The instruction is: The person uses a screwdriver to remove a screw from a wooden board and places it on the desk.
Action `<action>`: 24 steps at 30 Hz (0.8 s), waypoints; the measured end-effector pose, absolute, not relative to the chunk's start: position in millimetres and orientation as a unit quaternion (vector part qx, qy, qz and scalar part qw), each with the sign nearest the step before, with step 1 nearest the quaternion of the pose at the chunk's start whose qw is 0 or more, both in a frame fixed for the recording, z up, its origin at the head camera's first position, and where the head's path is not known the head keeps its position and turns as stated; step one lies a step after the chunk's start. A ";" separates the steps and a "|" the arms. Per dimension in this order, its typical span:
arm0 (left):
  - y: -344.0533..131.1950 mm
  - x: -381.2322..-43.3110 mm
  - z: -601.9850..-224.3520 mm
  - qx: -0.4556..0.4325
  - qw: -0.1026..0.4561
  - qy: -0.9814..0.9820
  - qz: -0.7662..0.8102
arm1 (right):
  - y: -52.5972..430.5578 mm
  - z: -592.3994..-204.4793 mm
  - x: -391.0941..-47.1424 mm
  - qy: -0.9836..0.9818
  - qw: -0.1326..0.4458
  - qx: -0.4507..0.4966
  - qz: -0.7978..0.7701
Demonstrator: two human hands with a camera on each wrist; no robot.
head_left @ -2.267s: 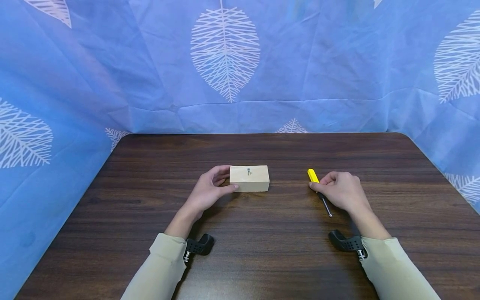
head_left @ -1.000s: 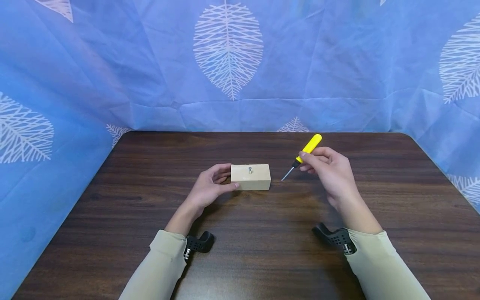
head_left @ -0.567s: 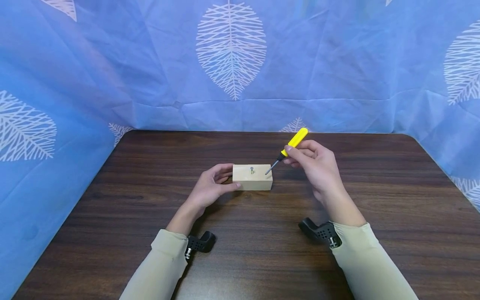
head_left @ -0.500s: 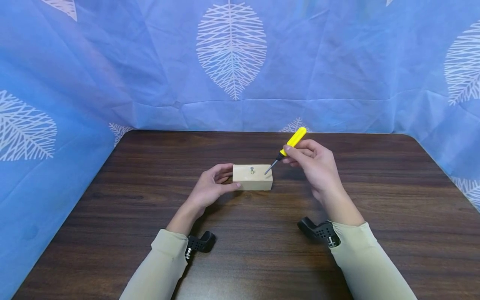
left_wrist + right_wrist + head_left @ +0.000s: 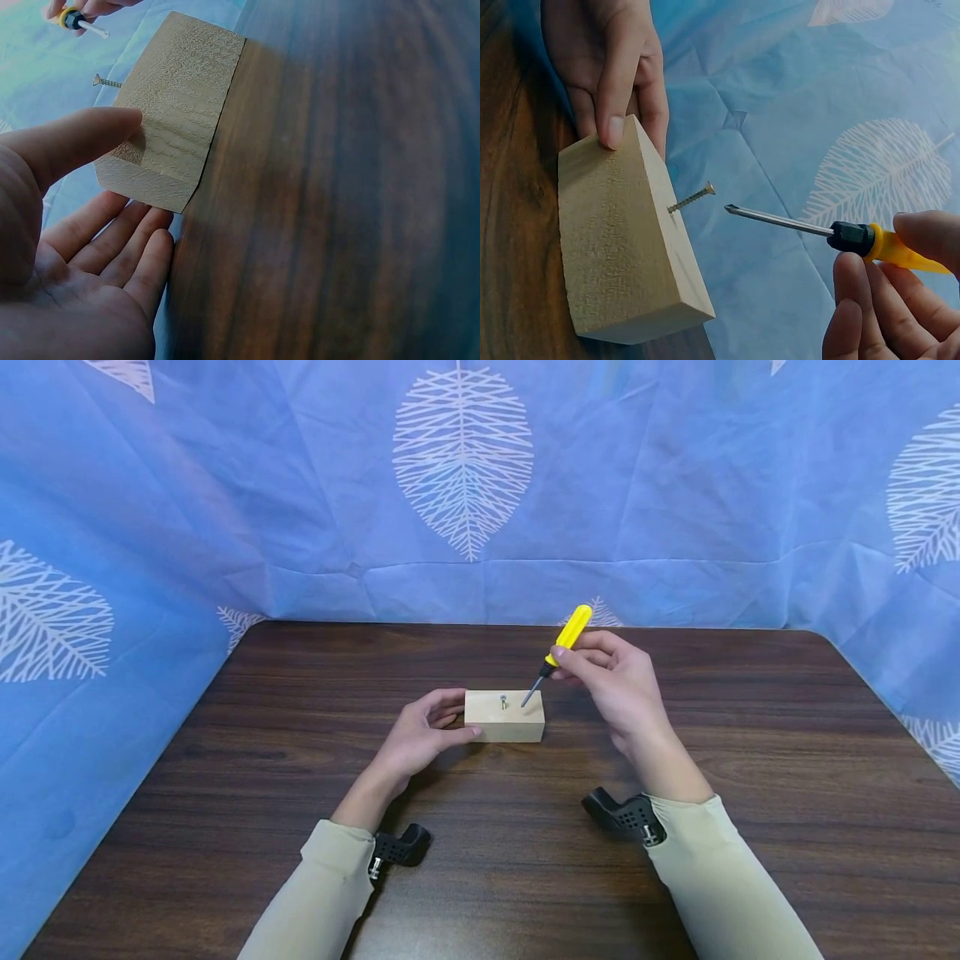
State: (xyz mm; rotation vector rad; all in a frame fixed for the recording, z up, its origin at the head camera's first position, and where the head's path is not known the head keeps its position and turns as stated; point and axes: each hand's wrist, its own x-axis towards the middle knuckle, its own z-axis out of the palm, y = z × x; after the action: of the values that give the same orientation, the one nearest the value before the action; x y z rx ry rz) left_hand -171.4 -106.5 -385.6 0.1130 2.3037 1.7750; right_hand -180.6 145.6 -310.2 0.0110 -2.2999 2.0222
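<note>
A pale, rectangular wooden block (image 5: pixel 504 732) lies on a dark brown, wood-grain table (image 5: pixel 480 868), short of its far edge, with a thin metal screw (image 5: pixel 692 199) standing in its top. The left hand (image 5: pixel 410 740) is at its left end. Right of the screw, just apart, is the tip of a slim yellow-and-black screwdriver (image 5: pixel 569 633) in the right hand (image 5: pixel 621 687). Blue, leaf-patterned cloth (image 5: pixel 315 485) hangs behind.

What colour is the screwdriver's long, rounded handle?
The long, rounded handle is bright yellow, best seen in the head view.
</note>
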 end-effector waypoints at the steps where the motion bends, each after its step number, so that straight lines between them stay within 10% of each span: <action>1: -106.6 -171.4 -385.5 0.038 0.115 0.786 0.606 | 144.8 -309.8 -180.8 -0.752 0.041 0.006 0.658; 24: -107.4 -171.7 -386.1 0.038 0.113 0.781 0.613 | 128.0 -296.1 -191.8 -0.819 0.070 0.039 0.569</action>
State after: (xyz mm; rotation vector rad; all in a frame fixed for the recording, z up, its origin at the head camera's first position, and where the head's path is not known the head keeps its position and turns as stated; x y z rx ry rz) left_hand -171.7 -107.4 -386.1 0.1103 2.2918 1.7982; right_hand -191.8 128.0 -296.1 0.1169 -2.4635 1.7119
